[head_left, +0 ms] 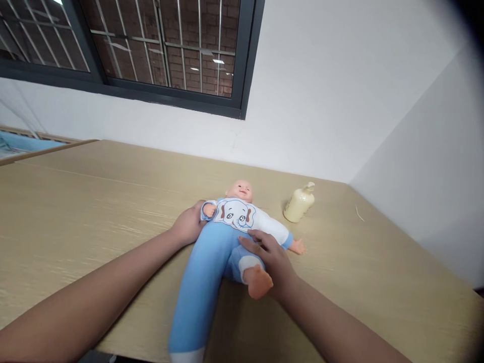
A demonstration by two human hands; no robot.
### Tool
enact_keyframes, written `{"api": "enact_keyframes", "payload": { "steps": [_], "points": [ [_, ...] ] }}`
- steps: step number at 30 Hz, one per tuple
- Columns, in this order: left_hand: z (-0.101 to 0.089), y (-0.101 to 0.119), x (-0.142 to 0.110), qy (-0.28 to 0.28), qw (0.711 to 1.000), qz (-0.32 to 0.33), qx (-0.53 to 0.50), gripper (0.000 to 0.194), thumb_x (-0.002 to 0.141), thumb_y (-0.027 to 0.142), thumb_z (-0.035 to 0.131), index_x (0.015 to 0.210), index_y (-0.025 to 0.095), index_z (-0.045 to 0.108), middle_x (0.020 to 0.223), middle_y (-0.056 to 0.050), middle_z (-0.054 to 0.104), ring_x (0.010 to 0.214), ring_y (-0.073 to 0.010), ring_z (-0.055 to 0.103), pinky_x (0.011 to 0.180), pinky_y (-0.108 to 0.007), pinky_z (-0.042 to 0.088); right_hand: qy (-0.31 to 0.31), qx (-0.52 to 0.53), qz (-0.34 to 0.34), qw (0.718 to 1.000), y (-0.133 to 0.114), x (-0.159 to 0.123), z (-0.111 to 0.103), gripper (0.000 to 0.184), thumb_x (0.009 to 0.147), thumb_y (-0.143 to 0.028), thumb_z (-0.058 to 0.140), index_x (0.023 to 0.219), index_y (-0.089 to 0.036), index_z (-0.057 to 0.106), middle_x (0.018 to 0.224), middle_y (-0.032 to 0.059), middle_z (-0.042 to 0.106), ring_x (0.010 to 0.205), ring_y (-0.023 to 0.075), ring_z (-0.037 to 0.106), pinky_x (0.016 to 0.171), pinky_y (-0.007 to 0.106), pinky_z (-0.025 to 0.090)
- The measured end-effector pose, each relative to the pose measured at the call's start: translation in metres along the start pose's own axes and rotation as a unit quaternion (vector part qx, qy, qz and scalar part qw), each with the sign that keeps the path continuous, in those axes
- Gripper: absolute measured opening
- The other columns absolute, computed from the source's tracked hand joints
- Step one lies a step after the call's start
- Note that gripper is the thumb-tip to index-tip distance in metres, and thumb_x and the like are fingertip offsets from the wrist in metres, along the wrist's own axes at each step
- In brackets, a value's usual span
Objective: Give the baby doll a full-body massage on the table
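White wall (321, 101) is rising behind the table (113, 176), where a doll (236, 214) is lying face-up, one trouser leg (198, 292) stretching toward the near edge. The left hand (191, 224) is touching its side, grip clamped or loose I can't tell; the right hand (274, 259) is resting on it, fingers slightly apart. Tugging that leg is risking a fall; swinging its arm (273, 228), a toppled bottle (299, 204).
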State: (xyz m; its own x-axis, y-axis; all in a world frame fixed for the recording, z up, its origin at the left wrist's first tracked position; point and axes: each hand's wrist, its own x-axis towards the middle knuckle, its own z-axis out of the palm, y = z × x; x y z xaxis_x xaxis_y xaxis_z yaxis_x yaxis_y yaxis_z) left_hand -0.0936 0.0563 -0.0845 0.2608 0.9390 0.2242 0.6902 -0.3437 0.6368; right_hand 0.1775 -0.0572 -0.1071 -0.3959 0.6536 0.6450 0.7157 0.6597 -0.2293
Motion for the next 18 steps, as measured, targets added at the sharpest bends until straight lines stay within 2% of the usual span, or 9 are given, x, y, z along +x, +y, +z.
{"api": "enact_keyframes", "payload": {
  "steps": [3, 5, 8, 10, 14, 18],
  "points": [
    [0.001, -0.01, 0.003, 0.014, 0.992, -0.019, -0.121, 0.045, 0.08, 0.044, 0.07, 0.119, 0.023, 0.063, 0.121, -0.009, 0.07, 0.114, -0.0364, 0.063, 0.091, -0.039, 0.046, 0.004, -0.002, -0.032, 0.999, -0.021, 0.001, -0.005, 0.047, 0.089, -0.027, 0.067, 0.135, -0.038, 0.06, 0.129, 0.0084, 0.063, 0.107, 0.026, 0.064, 0.089, 0.043, 0.057],
    [0.002, -0.016, 0.006, 0.025, 0.976, -0.045, -0.211, 0.043, 0.075, 0.047, 0.074, 0.11, 0.022, 0.068, 0.115, -0.009, 0.072, 0.114, -0.0379, 0.062, 0.095, -0.041, 0.045, -0.01, 0.016, -0.083, 0.996, -0.039, 0.003, -0.013, 0.05, 0.089, -0.029, 0.068, 0.137, -0.036, 0.058, 0.126, 0.008, 0.065, 0.109, 0.0268, 0.062, 0.093, 0.045, 0.055],
    [0.002, -0.022, 0.011, 0.038, 0.954, -0.076, -0.286, 0.047, 0.07, 0.05, 0.076, 0.103, 0.017, 0.068, 0.106, -0.011, 0.073, 0.108, -0.0381, 0.063, 0.092, -0.043, 0.046, -0.035, 0.033, -0.152, 0.987, -0.063, 0.005, -0.022, 0.043, 0.092, -0.026, 0.063, 0.133, -0.037, 0.06, 0.124, 0.0058, 0.068, 0.11, 0.0252, 0.062, 0.105, 0.053, 0.047],
    [0.003, -0.025, 0.013, 0.042, 0.942, -0.084, -0.322, 0.05, 0.071, 0.052, 0.074, 0.104, 0.016, 0.065, 0.102, -0.011, 0.072, 0.098, -0.0348, 0.066, 0.086, -0.042, 0.049, -0.054, 0.04, -0.172, 0.983, -0.073, 0.005, -0.023, 0.035, 0.094, -0.031, 0.061, 0.128, -0.037, 0.063, 0.122, 0.005, 0.069, 0.11, 0.0238, 0.063, 0.11, 0.055, 0.043],
    [0.005, -0.026, 0.016, 0.035, 0.914, -0.101, -0.393, 0.045, 0.074, 0.052, 0.072, 0.098, 0.015, 0.061, 0.084, -0.007, 0.068, 0.072, -0.0252, 0.064, 0.069, -0.036, 0.049, -0.066, 0.04, -0.202, 0.976, -0.079, -0.005, -0.005, 0.023, 0.093, -0.04, 0.065, 0.116, -0.041, 0.067, 0.119, -0.0013, 0.072, 0.112, 0.0207, 0.064, 0.108, 0.049, 0.047],
    [0.006, -0.028, 0.016, 0.022, 0.903, -0.101, -0.417, 0.04, 0.074, 0.05, 0.072, 0.091, 0.015, 0.062, 0.077, -0.005, 0.066, 0.067, -0.0227, 0.062, 0.065, -0.034, 0.048, -0.034, 0.067, -0.219, 0.973, -0.081, -0.017, 0.016, 0.018, 0.089, -0.053, 0.068, 0.106, -0.046, 0.069, 0.119, -0.0093, 0.071, 0.111, 0.0174, 0.065, 0.097, 0.037, 0.055]
  ]
}}
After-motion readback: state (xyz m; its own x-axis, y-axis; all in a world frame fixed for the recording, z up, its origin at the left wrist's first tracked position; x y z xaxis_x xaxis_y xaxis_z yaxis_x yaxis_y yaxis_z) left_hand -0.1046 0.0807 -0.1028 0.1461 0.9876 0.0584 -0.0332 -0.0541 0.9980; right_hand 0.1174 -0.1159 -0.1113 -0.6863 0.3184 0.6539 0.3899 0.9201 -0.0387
